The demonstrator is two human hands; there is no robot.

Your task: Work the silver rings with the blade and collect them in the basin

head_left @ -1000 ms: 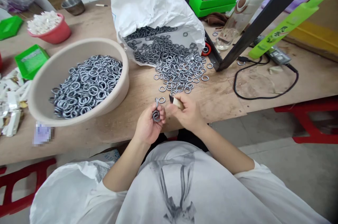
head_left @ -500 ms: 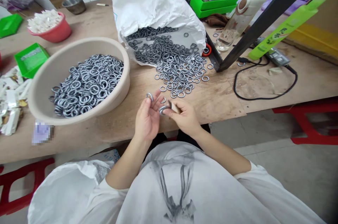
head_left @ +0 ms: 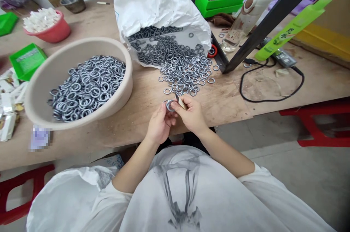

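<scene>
two hands (head_left: 175,119) pinch one round grey metal ring (head_left: 170,105).

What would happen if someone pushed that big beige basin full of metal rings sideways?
The beige basin is piled with metal rings, so it is probably heavy and would slide stiffly across the wooden table rather than tip, given its wide, low shape. The loose rings would likely shift and rattle; a hard shove might spill some over the rim.

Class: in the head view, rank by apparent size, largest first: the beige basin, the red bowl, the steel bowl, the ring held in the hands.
1. beige basin
2. red bowl
3. steel bowl, farther away, so unsure
4. ring
</scene>
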